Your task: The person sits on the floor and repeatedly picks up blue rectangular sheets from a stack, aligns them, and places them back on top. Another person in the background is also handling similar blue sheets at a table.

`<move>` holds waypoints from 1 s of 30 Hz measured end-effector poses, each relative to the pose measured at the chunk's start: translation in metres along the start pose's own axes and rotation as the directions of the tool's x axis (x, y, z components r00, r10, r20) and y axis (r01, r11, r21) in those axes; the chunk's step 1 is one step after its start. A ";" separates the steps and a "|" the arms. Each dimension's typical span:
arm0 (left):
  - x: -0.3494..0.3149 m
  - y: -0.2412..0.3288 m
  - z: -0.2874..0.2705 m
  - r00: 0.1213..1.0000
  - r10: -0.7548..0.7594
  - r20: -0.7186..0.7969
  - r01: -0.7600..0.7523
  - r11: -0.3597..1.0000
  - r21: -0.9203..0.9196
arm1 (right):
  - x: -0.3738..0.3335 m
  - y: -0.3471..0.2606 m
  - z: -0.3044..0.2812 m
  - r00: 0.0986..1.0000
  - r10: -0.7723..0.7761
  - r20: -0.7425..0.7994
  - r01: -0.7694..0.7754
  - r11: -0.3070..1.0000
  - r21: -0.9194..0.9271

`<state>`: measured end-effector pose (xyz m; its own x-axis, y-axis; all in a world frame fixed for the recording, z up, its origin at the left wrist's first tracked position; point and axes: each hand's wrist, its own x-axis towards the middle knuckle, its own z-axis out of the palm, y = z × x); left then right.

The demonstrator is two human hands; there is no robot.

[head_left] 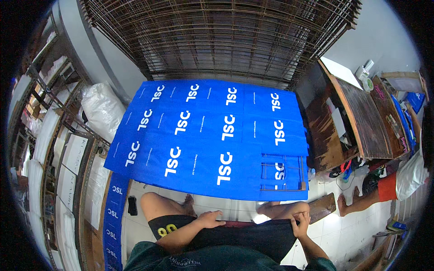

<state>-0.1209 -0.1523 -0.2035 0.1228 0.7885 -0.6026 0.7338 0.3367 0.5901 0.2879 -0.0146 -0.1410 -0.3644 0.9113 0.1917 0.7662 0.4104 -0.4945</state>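
In front of me, blue sheets (199, 122) with rows of white printing cover a broad low surface. On their near right corner lies a thin rectangular frame (283, 156) with a blue printed piece showing inside it. My left hand (209, 220) rests on the dark shorts over my lap, holding nothing, its thumb and fingers apart. Over by my right knee, my right hand (301, 223) lies on the leg with its fingers loosely bent and nothing visible in them. Both hands are apart from the blue sheets.
A large stack of wire racks (217, 40) stands beyond the sheets. Shelving (47, 149) and a long blue printed strip (113, 221) are at left. A black phone (132, 206) lies on the tiles. At right are a wooden cabinet (361, 117) and another person's leg (361, 201).
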 end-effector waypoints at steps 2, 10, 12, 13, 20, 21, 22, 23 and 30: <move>-0.001 0.005 -0.006 0.999 -0.030 0.031 0.032 0.998 -0.046 | 0.000 0.003 0.002 1.000 -0.008 0.004 0.009 1.000 -0.015; 0.000 0.010 -0.010 0.999 0.016 0.036 -0.015 0.999 -0.030 | 0.002 -0.004 -0.004 1.000 -0.011 -0.002 0.011 1.000 0.025; 0.005 -0.005 -0.001 0.999 0.038 0.016 -0.037 0.998 -0.049 | 0.002 -0.006 -0.003 1.000 -0.004 -0.009 0.004 1.000 0.017; 0.011 -0.015 0.007 0.998 0.061 -0.019 -0.062 0.997 -0.040 | 0.003 -0.004 -0.002 1.000 -0.007 -0.007 0.007 1.000 0.016; -0.006 0.014 -0.012 0.999 -0.021 0.027 0.022 1.000 -0.020 | -0.001 0.001 0.002 1.000 -0.001 -0.014 0.001 1.000 0.003; -0.003 0.011 -0.010 1.000 -0.004 0.007 0.004 1.000 -0.015 | 0.000 -0.001 0.001 1.000 -0.003 -0.023 0.003 1.000 -0.001; 0.001 0.006 -0.010 1.000 -0.002 0.026 0.003 0.999 -0.033 | 0.002 -0.002 0.000 0.999 -0.021 -0.029 0.021 1.000 0.004; 0.001 0.005 -0.008 0.998 -0.002 0.055 0.005 0.998 -0.055 | 0.002 -0.008 -0.003 0.999 -0.032 -0.028 0.032 0.999 0.008; -0.006 0.020 -0.017 0.997 -0.060 0.050 0.062 0.997 -0.047 | 0.002 0.005 0.001 1.000 -0.003 0.017 0.003 1.000 -0.018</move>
<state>-0.1190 -0.1417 -0.1789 0.1118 0.7403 -0.6629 0.7079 0.4088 0.5759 0.2906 -0.0109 -0.1435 -0.3758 0.9094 0.1785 0.7746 0.4139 -0.4782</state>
